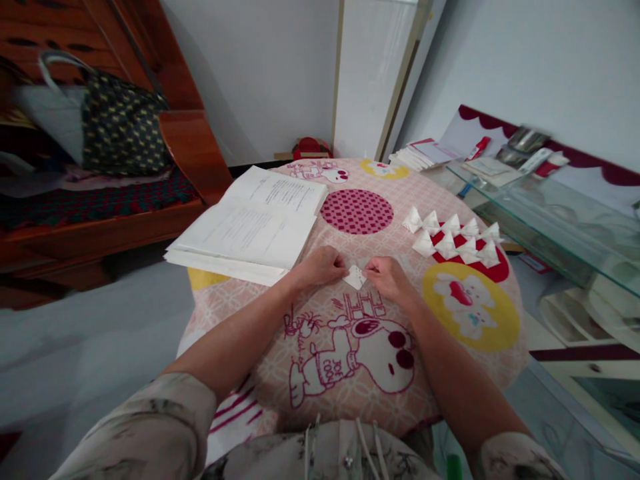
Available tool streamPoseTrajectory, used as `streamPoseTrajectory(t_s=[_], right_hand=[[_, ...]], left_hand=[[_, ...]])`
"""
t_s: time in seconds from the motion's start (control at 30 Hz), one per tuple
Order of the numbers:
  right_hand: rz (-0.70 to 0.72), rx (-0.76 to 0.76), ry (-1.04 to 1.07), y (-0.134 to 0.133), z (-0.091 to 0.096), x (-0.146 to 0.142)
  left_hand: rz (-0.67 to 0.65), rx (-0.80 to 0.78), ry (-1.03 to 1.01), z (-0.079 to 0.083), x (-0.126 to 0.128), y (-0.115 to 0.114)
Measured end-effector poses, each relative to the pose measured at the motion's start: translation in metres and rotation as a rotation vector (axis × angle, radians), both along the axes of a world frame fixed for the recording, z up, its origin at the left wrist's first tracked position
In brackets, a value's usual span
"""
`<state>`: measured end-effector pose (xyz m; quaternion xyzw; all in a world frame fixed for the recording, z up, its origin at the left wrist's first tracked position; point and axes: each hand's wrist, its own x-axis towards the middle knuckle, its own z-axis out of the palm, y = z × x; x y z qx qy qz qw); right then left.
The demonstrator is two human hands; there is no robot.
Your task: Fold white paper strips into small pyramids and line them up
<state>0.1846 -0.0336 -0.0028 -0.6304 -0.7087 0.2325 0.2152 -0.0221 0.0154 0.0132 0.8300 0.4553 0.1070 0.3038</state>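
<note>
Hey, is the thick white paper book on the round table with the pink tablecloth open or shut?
Open: the book lies with two printed pages face up, meeting at its gutter.

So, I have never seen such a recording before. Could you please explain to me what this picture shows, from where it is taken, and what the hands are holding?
Of course. There is no machine here: you see a person's two bare hands, with the forearms reaching in from the bottom. The single picture comes from a camera worn on the head, looking forward and down.

The left hand and right hand pinch a small white paper between them, one at each side. They work over a patterned tablecloth. An open book lies beyond the left hand, and pointed white folded shapes stand in two rows to the right. Beside the table is a glass shelf.
</note>
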Motion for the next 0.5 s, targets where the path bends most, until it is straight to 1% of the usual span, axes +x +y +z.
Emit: streamPoseTrajectory(t_s=[0.17,0.33,0.5], right_hand=[[-0.016,-0.007,0.0,0.0012,0.0028,-0.0019],[-0.031,-0.02,-0.011,0.0013,0.007,-0.0043],[-0.059,-0.044,-0.044,0.002,0.0067,-0.0055]], left_hand=[[0.001,-0.011,0.007,0.0025,0.0025,0.0022],[0.018,0.029,0.017,0.0029,0.0048,-0.0011],[0.029,0.086,0.045,-0.001,0.0063,-0.0027]])
